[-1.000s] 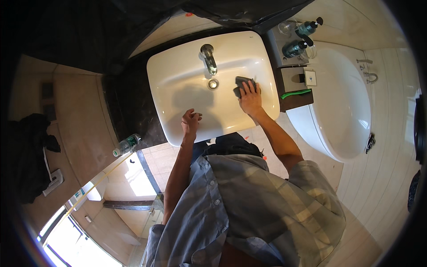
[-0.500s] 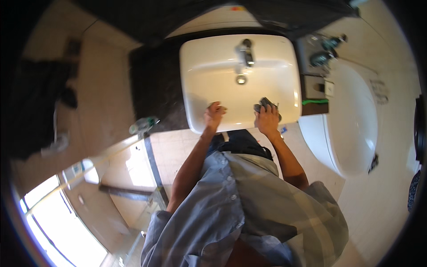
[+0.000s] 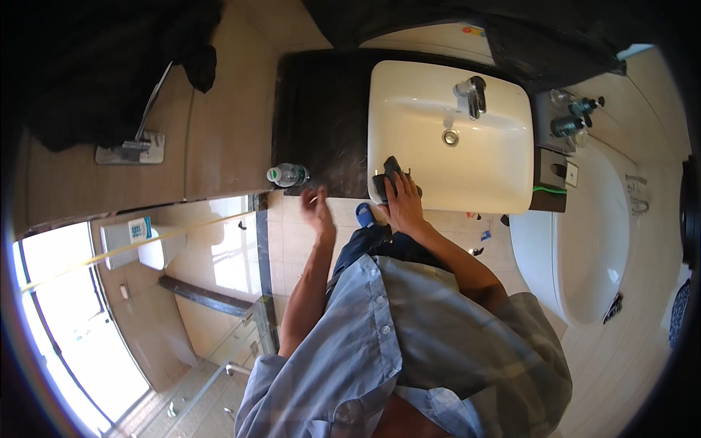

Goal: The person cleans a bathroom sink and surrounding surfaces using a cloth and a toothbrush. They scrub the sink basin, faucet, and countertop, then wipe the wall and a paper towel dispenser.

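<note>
Dark bench [image 3: 325, 109]; sink [image 3: 475, 182] under right grip [image 3: 403, 209], clutching cloth [image 3: 391, 165]: likely soft, light, best palmed mid-bunch. Left grip [image 3: 317, 214] empty, released.

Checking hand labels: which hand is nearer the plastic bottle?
Left: left hand is below and right of the bottle; right hand is farther right, on the dark cloth.

A dark counter [image 3: 321, 109] stood at the far side, with 1 white bathtub [image 3: 595, 255] to its right. The floor [image 3: 292, 226] was pale tile, the left wall [image 3: 230, 124] beige, and white light glared through a window [image 3: 66, 336] at near left.
</note>
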Available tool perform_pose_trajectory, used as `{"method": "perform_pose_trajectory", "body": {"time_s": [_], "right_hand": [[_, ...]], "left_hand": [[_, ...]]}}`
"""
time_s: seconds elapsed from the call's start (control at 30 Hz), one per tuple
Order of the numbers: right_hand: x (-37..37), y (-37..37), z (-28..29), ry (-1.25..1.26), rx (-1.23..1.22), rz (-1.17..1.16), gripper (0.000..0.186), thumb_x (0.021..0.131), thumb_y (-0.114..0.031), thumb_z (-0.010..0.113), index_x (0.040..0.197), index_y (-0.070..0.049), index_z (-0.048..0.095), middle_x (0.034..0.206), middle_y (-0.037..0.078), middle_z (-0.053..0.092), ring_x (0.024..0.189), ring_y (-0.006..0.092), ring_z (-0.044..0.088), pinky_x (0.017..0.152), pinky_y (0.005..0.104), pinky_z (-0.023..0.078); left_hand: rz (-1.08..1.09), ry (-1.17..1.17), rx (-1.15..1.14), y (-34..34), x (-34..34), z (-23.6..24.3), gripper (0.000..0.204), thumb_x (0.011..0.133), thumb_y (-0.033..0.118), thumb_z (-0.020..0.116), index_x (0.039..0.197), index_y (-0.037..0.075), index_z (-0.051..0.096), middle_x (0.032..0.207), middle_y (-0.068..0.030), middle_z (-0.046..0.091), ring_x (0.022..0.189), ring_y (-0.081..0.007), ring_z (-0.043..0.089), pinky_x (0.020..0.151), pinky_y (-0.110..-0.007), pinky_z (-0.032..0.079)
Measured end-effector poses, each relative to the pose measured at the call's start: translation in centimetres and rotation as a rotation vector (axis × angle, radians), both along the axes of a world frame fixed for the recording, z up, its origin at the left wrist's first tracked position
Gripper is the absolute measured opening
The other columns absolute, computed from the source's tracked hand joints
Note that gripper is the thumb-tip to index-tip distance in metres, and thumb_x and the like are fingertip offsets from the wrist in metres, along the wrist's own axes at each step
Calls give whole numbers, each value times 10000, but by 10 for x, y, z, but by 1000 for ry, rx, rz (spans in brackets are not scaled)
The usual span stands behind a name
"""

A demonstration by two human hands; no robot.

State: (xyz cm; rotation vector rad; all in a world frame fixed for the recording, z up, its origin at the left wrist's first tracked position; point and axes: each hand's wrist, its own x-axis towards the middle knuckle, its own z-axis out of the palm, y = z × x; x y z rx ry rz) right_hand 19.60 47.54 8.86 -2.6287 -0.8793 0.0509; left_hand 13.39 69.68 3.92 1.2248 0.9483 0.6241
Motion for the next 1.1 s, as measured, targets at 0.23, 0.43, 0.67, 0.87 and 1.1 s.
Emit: {"method": "perform_pose_trajectory", "body": {"time_s": [0.23,0.43,0.67,0.87,1.1], "right_hand": [[-16,-48,7,-60,-97,-144,616,759,-209,680,1305,-4,481,1370,234,423,1308,413,366,1109,525,255],[-16,-131,-6,-127,-216,-469,563,737,-91,624,1278,-2,497,1361,231,438,1320,413,355,1119,539,223],[-2,-197,-29,-239,-224,-696,539,754,-103,622,1274,-15,508,1358,226,449,1306,427,367,1119,549,213],[3,-171,-33,-201,-230,-665,536,732,-102,628,1251,-19,522,1353,220,451,1309,420,366,1113,547,234],[-14,-133,-9,-135,30,-185,549,708,-135,648,1234,-21,538,1301,209,476,1276,396,397,1110,526,252]], "left_hand": [[47,-139,368,81,-12,-31,749,715,66,838,1320,-2,402,1159,-118,514,1077,-219,508,905,-349,445],[-150,-137,436,78,21,9,785,689,129,851,1322,-13,409,1283,-176,481,1127,-281,507,1002,-410,414],[-163,29,613,81,35,28,630,676,237,861,1146,-38,545,1052,-192,617,931,-321,612,834,-427,508],[-157,171,819,73,46,43,550,705,296,827,1073,-50,607,991,-197,661,887,-300,633,822,-388,525],[-461,-226,650,-100,69,116,536,711,104,824,1169,-40,586,1032,-153,650,902,-239,629,838,-368,531]]}}
